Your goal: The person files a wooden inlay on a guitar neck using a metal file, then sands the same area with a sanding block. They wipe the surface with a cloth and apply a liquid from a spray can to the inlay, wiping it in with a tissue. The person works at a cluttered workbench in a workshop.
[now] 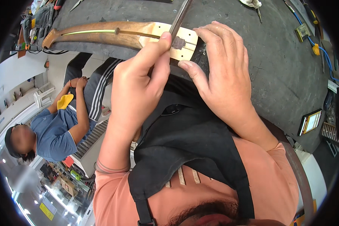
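Observation:
A wooden guitar neck [101, 29] lies across the bench, with a dark lengthwise slot, a yellow-green strip [83, 32] near its far-left end and a pale heel [192, 37] with small holes. My left hand [139, 75] is closed round a narrow dark metal bar [180, 17], pinching it between thumb and fingers and slanting it over the slot. Its lower end is hidden by my fingers, so its exact kind is unclear. Against the heel's end rests my right hand [226, 64], thumb and forefinger on its edges. A dark brown patch [179, 43] sits in the heel's slot.
The dark workbench [278, 75] carries a blue cable [326, 62], assorted tools and a lit screen [310, 122] on the right. Power tools [41, 24] stand at the far left. A seated person [60, 128] in a blue shirt is close on my left.

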`<state>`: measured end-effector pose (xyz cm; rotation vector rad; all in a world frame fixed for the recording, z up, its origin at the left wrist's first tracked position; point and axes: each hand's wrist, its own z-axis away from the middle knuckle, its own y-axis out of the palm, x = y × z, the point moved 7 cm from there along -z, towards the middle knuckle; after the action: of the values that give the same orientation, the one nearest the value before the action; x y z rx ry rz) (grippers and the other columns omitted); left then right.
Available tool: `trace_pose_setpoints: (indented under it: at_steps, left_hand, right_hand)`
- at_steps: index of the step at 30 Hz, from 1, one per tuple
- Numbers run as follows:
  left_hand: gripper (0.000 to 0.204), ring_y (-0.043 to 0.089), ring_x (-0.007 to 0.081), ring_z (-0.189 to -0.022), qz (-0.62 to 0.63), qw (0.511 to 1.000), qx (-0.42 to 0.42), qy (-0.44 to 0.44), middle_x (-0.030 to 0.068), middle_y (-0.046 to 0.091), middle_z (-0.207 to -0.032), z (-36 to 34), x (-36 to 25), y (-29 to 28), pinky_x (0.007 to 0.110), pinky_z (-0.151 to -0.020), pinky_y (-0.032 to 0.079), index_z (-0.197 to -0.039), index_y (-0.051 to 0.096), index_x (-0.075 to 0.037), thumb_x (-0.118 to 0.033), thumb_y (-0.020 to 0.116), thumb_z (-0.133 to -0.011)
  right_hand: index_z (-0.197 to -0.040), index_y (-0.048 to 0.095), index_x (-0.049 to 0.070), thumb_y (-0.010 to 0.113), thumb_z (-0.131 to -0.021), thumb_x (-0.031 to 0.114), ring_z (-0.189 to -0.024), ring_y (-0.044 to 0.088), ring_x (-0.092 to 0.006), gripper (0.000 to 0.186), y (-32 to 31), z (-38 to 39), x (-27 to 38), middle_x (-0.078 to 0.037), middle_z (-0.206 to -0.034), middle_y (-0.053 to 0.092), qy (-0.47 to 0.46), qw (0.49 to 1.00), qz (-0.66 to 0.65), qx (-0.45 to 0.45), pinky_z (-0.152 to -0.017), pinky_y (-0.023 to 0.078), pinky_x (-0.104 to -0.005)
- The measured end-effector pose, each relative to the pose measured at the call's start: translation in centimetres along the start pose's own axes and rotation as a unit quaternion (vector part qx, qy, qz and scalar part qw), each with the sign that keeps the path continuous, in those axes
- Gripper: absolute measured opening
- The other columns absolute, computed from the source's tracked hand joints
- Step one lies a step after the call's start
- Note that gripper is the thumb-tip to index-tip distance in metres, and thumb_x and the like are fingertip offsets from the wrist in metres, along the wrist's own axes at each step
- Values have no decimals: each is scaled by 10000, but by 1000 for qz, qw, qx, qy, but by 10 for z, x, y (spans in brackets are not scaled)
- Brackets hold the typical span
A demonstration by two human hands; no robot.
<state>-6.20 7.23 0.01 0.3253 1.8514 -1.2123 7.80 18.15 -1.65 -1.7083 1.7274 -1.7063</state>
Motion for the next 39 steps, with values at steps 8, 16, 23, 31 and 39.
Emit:
trace_pose_setpoints:
  at_steps: [8, 16, 23, 31, 39]
  left_hand:
    - [267, 655, 208, -628, -55, 998, 24, 0, 210, 708, -844, 2, -8, -4, 286, -666, 547, -1256, 751, 24, 85, 726, -997]
    - [345, 604, 64, -775, -71, 997, 29, 17, 47, 690, -858, 16, -7, -6, 236, -718, 504, -1363, 757, -3, 67, 714, -1028]
    - [332, 708, 279, -652, -71, 996, 9, 48, 220, 713, -855, 33, -11, -6, 297, -655, 553, -1302, 755, 2, 89, 733, -983]
    - [276, 712, 288, -646, -70, 996, -2, 60, 221, 719, -852, 33, -11, -6, 320, -643, 558, -1277, 760, 8, 37, 739, -1003]
    - [333, 680, 294, -625, -66, 992, -14, 107, 205, 699, -848, 30, -11, -5, 323, -620, 539, -1307, 759, 0, 76, 742, -983]
  right_hand:
    - [-1454, 606, 60, 853, -932, 290, -1432, 547, -380, 621, 0, 0, 1, -147, -1454, 616, 4, 1000, 3, -6, -1165, 429, -513]
    - [-1452, 609, 60, 857, -929, 285, -1425, 551, -374, 622, 0, 0, 2, -145, -1451, 618, 1, 1000, 3, -10, -1166, 428, -513]
    - [-1452, 610, 60, 861, -923, 287, -1430, 551, -372, 628, 1, 0, 0, -139, -1456, 613, 11, 1000, 3, -1, -1171, 428, -511]
    - [-1454, 616, 70, 861, -928, 295, -1440, 545, -373, 622, 1, 0, 2, -133, -1463, 613, 9, 1000, 5, -2, -1171, 430, -514]
    - [-1452, 614, 64, 859, -928, 293, -1446, 540, -376, 622, 0, 0, 1, -136, -1458, 615, 7, 1000, 4, -7, -1173, 426, -516]
